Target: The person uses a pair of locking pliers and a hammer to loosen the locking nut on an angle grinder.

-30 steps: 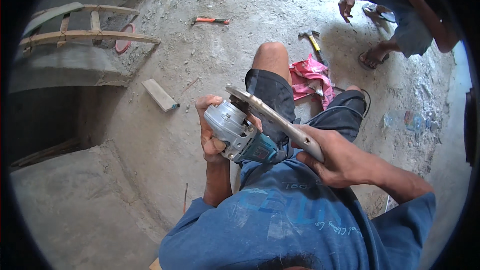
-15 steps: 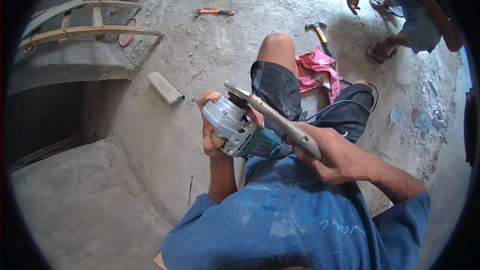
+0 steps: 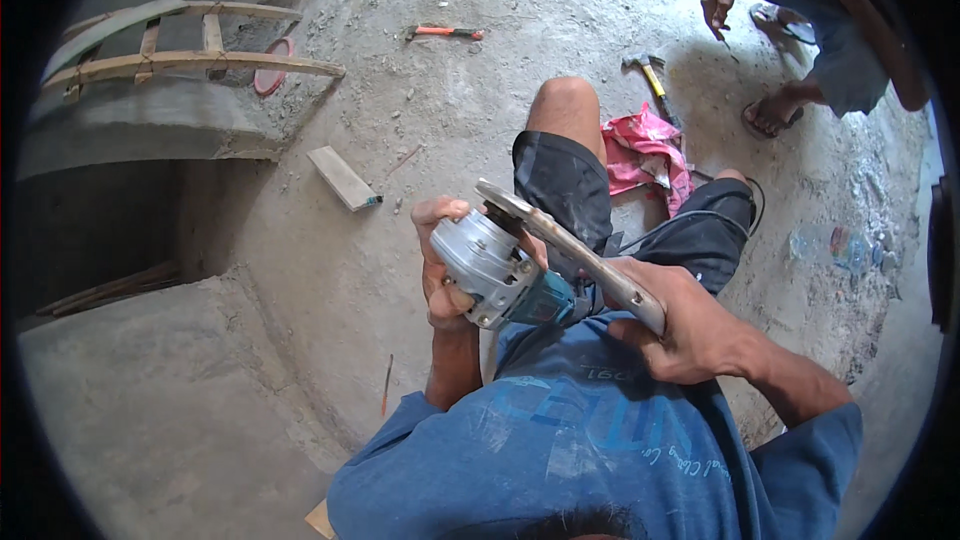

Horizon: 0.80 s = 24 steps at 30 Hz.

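My left hand is wrapped round the metal head of an angle grinder, whose teal body points toward my shirt. My right hand grips the near end of a long, worn, flat metal tool resembling a wrench. This tool slants from upper left to lower right, its far end lying over the grinder's spindle. How that end sits on the spindle is hidden from this side. Part of the grinder's body is tucked behind my right hand and the tool.
A wooden plank lies on the dusty floor to the left. Beyond are an orange-handled hammer, a yellow-handled hammer and a pink bag. A co-worker's leg is at upper right, above a plastic bottle.
Both hands, with the grinder and the metal tool, have shifted slightly right and nearer to me. The whole view has also slid a little. My grip looks the same.
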{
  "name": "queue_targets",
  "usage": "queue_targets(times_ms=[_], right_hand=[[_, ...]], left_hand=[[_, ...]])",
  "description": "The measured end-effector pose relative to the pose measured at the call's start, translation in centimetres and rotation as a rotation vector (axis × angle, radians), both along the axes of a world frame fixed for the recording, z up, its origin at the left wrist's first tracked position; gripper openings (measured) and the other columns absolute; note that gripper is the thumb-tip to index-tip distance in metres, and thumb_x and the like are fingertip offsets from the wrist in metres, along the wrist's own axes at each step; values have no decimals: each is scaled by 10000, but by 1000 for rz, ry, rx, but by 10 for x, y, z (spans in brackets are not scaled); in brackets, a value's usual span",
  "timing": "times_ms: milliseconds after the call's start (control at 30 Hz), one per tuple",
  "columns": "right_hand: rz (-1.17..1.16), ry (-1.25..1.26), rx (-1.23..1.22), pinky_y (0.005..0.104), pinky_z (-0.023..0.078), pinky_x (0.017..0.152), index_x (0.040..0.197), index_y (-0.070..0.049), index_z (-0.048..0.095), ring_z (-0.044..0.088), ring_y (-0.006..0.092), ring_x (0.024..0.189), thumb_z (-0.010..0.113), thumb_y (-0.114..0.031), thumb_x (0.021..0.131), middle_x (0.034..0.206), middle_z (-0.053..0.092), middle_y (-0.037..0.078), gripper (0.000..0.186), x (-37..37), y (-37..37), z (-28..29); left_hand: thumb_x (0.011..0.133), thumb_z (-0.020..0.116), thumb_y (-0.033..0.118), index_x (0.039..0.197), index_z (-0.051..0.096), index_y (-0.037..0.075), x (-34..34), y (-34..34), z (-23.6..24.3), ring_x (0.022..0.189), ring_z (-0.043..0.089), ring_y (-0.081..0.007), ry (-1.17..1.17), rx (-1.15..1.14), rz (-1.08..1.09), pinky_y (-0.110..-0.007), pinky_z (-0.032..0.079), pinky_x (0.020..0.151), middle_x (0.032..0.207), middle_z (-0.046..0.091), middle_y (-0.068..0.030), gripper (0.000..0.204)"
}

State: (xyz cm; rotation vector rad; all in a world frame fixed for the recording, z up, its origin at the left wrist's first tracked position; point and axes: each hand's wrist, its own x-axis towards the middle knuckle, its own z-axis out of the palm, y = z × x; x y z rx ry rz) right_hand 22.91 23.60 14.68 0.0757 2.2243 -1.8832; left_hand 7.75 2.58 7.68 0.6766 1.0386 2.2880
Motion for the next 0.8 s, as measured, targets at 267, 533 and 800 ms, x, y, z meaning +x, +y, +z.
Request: queue_targets(times_ms=[267,533,800], right_hand=[[28,-73,104,407,507,845,1145,-8,597,664,379,951,668,21,791,1007,665,198,362,-6,6,-12],[46,-82,126,406,508,843,1117,-17,601,650,345,911,623,9,817,993,645,176,303,-15,8,-18],[33,-16,28,373,477,766,1095,-20,525,581,281,826,615,37,795,915,545,138,318,-21,-5,-25]], left_hand=[[753,765,369,1366,358,127,-11,9,-5,848,690,-350,7,-57,-30,-445,591,683,1158,553,-232,774],[719,758,405,1363,399,90,-14,10,-15,912,684,-286,-52,-89,14,-384,578,748,1136,551,-171,802],[679,775,385,1354,432,62,-13,5,-15,995,658,-224,-133,-116,49,-336,565,823,1152,530,-105,824]])
